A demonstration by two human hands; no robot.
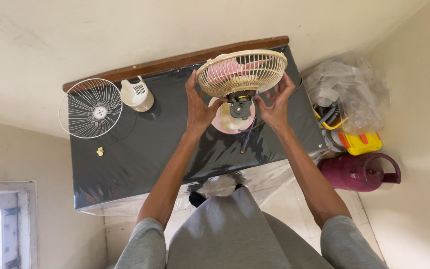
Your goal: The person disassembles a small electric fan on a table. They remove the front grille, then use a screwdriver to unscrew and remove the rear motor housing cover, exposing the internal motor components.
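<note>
A black-covered table [140, 149] bears a small fan [240, 79] near its far edge — cream ribbed grille, pink blades inside, dark motor behind. The left hand [198, 107] and right hand [275, 102] grasp it, one on each side.

cream fan grille [241, 72], pink blades [223, 69], black table [140, 149]

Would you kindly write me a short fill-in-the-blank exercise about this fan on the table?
1. Both hands, left hand and right hand, hold the cream fan grille, through which ____ blades show.
2. The loose wire grille leans at the table's ____ end.
3. Beside it stands a cream motor cover, near the ____ wooden edge.
Missing words: pink; left; brown
</note>
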